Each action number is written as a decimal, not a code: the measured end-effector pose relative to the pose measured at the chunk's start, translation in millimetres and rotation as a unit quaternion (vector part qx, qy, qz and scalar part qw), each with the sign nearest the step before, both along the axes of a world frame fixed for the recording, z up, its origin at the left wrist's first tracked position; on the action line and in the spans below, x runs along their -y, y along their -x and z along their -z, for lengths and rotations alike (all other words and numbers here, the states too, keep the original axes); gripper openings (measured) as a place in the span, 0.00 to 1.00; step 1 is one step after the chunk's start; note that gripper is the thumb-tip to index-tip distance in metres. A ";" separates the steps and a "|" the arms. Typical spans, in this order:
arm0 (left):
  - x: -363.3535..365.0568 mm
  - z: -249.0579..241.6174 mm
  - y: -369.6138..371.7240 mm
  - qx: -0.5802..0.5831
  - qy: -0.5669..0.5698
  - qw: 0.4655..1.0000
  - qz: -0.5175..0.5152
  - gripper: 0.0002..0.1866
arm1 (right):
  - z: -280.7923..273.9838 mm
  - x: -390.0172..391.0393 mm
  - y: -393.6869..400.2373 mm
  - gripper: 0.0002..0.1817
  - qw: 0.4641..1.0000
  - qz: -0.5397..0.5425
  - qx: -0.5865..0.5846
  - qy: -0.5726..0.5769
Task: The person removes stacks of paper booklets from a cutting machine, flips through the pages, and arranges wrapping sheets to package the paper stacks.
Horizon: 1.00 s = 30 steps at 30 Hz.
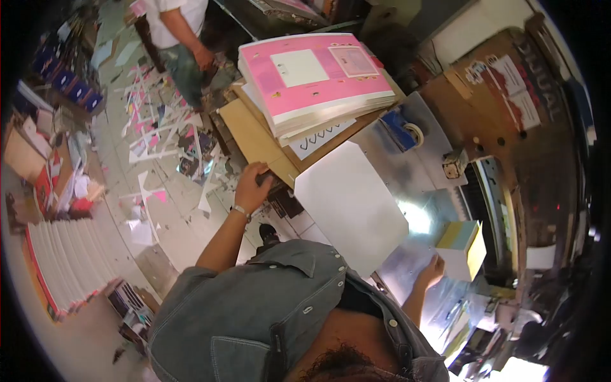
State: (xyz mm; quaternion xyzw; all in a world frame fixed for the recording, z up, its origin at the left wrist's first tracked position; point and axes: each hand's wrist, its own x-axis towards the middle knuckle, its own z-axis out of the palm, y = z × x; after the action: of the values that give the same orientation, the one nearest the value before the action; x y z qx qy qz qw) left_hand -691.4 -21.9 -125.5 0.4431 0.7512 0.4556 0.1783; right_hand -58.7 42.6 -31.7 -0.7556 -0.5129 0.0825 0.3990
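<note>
My left hand (252,184) rests at the edge of a brown board (258,137), its thumb and fingers apart around a dark gap. My right hand (431,272) is curled against the left side of a paper block (459,251) with blue, yellow and white faces. Whether the fingers grip the block or only touch it is hard to see. A large white sheet (353,207) with cut corners lies between my hands on the metal table (414,175). Beyond it stands a thick stack of pink printed sheets (289,89).
A tape roll (414,135) lies by a blue packet (396,130). Paper scraps (165,134) litter the floor at left, near a person (178,38) in a white shirt. Stacked sheets (70,264) stand at lower left. A brown board panel (490,108) borders the table's right.
</note>
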 end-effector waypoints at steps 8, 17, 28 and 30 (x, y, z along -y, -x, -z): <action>-46.0 83.1 40.1 0.295 -0.013 0.915 -0.274 0.42 | -129.2 -64.4 389.9 0.19 0.822 -0.568 0.023 0.033; -42.3 41.6 43.2 0.321 -0.024 0.910 -0.260 0.30 | -108.1 -91.6 524.3 0.23 0.723 -0.672 0.076 0.144; -65.5 34.0 44.0 0.331 -0.012 0.912 -0.241 0.25 | -67.5 -108.3 502.6 0.25 0.735 -0.628 0.077 0.245; -72.4 13.7 37.9 0.338 -0.030 0.915 -0.220 0.22 | -65.6 -111.4 494.6 0.24 0.740 -0.618 0.074 0.256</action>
State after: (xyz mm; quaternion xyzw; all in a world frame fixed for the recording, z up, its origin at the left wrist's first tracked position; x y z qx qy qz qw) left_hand -729.2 50.6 -139.2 0.0913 0.7108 0.6281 0.3032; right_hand -553.3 154.1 33.9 -0.3502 -0.8548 0.3828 0.0131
